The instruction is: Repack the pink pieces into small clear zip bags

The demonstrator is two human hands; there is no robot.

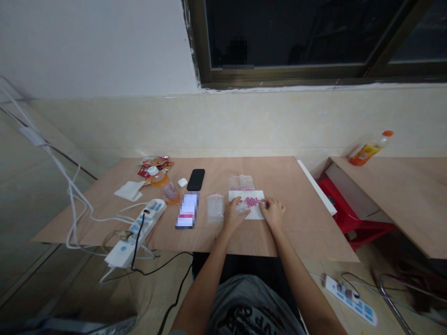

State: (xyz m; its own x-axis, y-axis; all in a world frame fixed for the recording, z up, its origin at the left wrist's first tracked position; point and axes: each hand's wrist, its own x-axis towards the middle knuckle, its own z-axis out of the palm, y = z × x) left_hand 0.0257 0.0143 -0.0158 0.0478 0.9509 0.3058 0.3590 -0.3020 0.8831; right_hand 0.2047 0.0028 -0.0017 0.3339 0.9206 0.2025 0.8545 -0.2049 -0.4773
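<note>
Pink beads (252,202) sit in a small heap on a white sheet of paper (254,211), right between my hands on a plywood tabletop (289,232), as seen from my head cam. My right hand (273,212) is at the right end of the heap, with the fingers (264,202) drawn together against the beads, but it's too small to tell if they've actually pinched any. My left hand (236,214) is at the paper's lower left corner, fingers (242,208) over a bit of clear plastic, and I can't tell if they're gripping it.

Just past the paper is a clear plastic bag (241,182) with a row of pink beads along its near edge. Another clear bag (215,208) lies just left of my left hand. Further left there's a pixelated rectangular item (186,211), a black phone (196,179), a white earbud case (182,182), a tissue (128,190), snack packets (156,166) and a white power strip (139,230). Off to the right, an orange-capped bottle (366,151) lies on a second table (391,195), with a red stool (349,218) beside it.
</note>
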